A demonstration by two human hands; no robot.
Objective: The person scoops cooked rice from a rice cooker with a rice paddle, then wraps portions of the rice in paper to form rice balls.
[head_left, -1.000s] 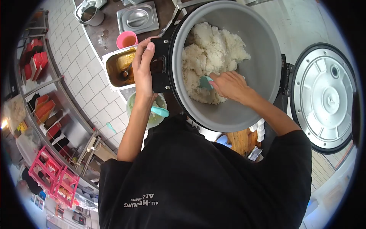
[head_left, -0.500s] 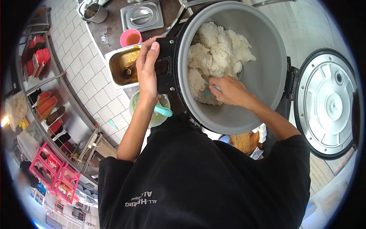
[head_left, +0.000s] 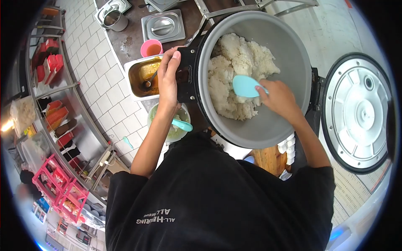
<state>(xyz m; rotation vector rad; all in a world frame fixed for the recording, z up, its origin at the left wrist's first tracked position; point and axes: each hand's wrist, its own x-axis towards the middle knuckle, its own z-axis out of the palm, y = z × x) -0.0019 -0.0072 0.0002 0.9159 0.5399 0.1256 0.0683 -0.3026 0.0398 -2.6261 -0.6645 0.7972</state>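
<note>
A large grey cooker pot [head_left: 289, 50] stands open, with a mound of white rice [head_left: 243, 54] in its left part. My right hand [head_left: 281, 97] is closed round the handle end of a light blue paddle [head_left: 245, 86], whose blade is over the rice. At the pot's left side, my left hand [head_left: 169, 79] is wrapped against the black handle bracket [head_left: 184, 75], thumb on top. Below that hand a bowl [head_left: 175, 133] holds greenish contents, with a turquoise spoon [head_left: 181, 124] across its rim.
The pot's round metal lid [head_left: 358, 113] hangs open at the right. Left of the pot are a steel tray [head_left: 133, 79] with a ladle, a pink cup [head_left: 151, 48], a steel lid [head_left: 163, 26] and a metal cup [head_left: 116, 21]. A wooden board [head_left: 268, 161] lies below the pot.
My right hand has drawn back to the right and raised the paddle out of the rice, so its blade now shows. My left hand stays on the bracket. The view has shifted slightly.
</note>
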